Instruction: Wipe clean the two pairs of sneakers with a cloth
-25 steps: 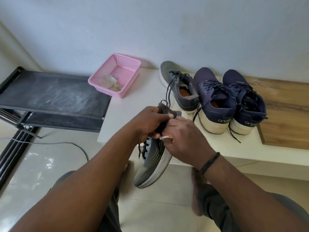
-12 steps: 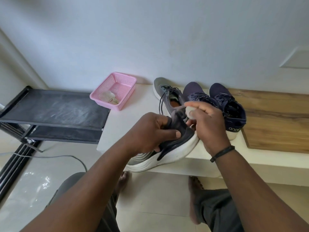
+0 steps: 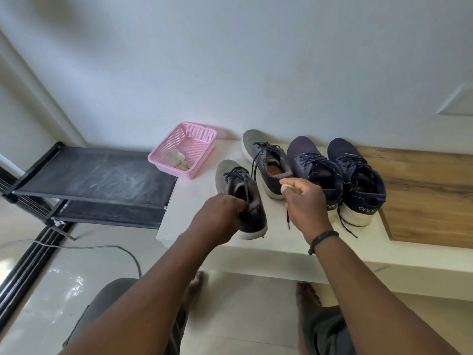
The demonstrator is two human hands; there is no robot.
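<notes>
Left hand (image 3: 221,216) fingers grip a grey sneaker (image 3: 239,198) on the bench (image 3: 281,242); right hand (image 3: 305,203) fingers pinch a cloth (image 3: 284,187).

We're in a home entryway: glossy tiled floor (image 3: 51,290), plain white wall (image 3: 230,60), a low white table (image 3: 194,201) lined with sneakers (image 3: 355,175), and a black shoe rack (image 3: 89,180) beside it.

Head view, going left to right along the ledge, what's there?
black rack → pink basket → grey sneaker held by the left hand → second grey sneaker → two navy sneakers → wooden board
</notes>
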